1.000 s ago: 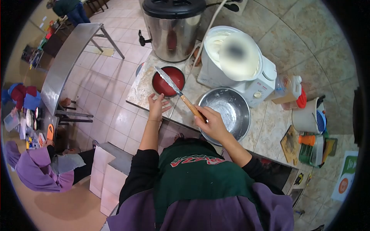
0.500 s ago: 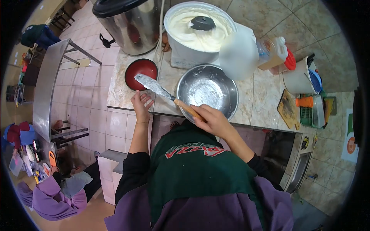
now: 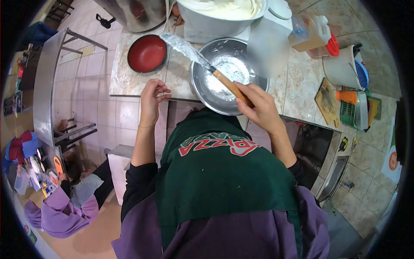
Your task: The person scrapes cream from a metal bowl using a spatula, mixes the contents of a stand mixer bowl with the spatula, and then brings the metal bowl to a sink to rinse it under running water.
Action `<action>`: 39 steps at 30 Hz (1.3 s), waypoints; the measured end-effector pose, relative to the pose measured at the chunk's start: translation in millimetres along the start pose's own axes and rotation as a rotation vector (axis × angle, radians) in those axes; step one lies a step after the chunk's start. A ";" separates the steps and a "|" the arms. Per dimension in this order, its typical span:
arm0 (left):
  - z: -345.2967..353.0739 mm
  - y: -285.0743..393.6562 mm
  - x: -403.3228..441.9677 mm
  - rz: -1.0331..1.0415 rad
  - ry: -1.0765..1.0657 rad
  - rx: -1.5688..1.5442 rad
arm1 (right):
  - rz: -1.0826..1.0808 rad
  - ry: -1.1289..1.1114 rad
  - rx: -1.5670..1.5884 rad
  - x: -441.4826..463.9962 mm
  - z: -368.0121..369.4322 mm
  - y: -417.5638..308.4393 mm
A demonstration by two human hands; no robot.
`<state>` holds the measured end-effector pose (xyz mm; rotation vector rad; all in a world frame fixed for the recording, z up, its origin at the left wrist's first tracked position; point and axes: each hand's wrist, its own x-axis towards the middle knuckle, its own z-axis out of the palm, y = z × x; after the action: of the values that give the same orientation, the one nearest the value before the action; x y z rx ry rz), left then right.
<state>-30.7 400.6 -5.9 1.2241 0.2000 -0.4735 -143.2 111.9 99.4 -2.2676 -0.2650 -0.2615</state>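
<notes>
My right hand point(image 3: 258, 105) grips the wooden handle of a spatula point(image 3: 183, 48), its long blade coated in white cream. The spatula slants over the left part of a steel mixing bowl point(image 3: 207, 93), whose inside is smeared with white residue. My left hand point(image 3: 154, 97) is raised by the counter's front edge, fingers loosely bent and apart, holding nothing. Just beyond it lies a shallow red bowl with a dark rim point(image 3: 147, 54). Behind the steel bowl stands a large tub point(image 3: 215, 26) of whipped white cream point(image 3: 224, 8), cut off by the view's top.
A metal urn point(image 3: 136, 15) stands at the back left. To the right are a plastic jug point(image 3: 315, 32), a white bucket point(image 3: 338, 64), a wooden board point(image 3: 325, 103) and a green basket point(image 3: 348, 113). Another person point(image 3: 64, 211) sits at lower left. A blurred pale patch covers the bowl's right side.
The view has tilted down, so the counter sits higher in the picture. My left hand has come away from beside the red bowl. The spatula's blade now points clear of that bowl.
</notes>
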 end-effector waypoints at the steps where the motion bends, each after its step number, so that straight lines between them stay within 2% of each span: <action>1: 5.0 10.7 -8.3 0.004 0.015 0.005 | -0.008 -0.005 0.013 0.4 0.3 -0.3; 3: 15.0 33.7 -29.9 0.091 -0.330 0.166 | 0.029 -0.016 -0.008 -1.9 -2.0 -1.3; 8: 39.6 85.4 -69.5 0.439 -1.162 0.255 | 0.048 0.015 -0.026 -6.4 -3.0 0.8; 11: 64.8 104.8 -89.2 0.421 -1.231 0.274 | 0.039 0.006 -0.057 -6.9 -3.2 2.2; 13: 69.9 101.3 -90.2 0.457 -1.363 0.235 | 0.030 0.008 -0.059 -6.1 -2.1 2.3; 15: 66.2 93.0 -85.0 0.454 -1.354 0.233 | 0.024 0.011 -0.061 -5.9 -1.5 1.5; 17: 58.2 77.0 -68.5 0.501 -1.387 -0.046 | 0.045 0.021 -0.059 -5.3 -1.9 0.3; 18: 57.4 74.4 -69.4 0.498 -1.387 -0.047 | 0.048 0.020 -0.058 -6.1 -1.2 1.1; 20: 58.3 71.7 -72.5 0.388 -1.131 -0.500 | 0.049 0.040 -0.067 -6.5 -0.8 3.3; 24: 71.1 86.2 -71.8 0.396 -1.234 -0.299 | 0.078 0.058 -0.068 -6.6 -2.9 2.8; 26: 85.2 95.4 -70.5 0.470 -1.478 -0.063 | 0.081 0.046 -0.052 -6.5 -3.3 5.3; 27: 90.8 99.3 -72.4 0.467 -1.485 -0.068 | 0.088 0.049 -0.057 -6.6 -3.8 4.5; 29: 101.3 109.5 -81.1 0.570 -1.552 0.131 | 0.067 0.057 -0.091 -4.4 -4.3 3.4; 30: 107.9 120.6 -86.5 0.451 -1.551 0.142 | 0.071 0.061 -0.092 -3.7 -4.1 3.9; 33: 114.5 132.8 -87.4 0.380 -1.667 0.257 | 0.046 0.059 -0.106 -2.1 -1.9 5.4; 37: 115.5 131.7 -84.8 0.316 -1.653 0.276 | 0.061 0.107 -0.054 -2.3 2.4 7.0; 39: 110.2 124.2 -82.5 0.379 -1.551 0.167 | 0.071 0.112 -0.042 -1.9 3.4 7.8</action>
<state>-59.2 349.4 170.1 0.7326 -1.3775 -0.9723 -142.6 109.3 91.1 -2.2896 -0.1211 -0.3583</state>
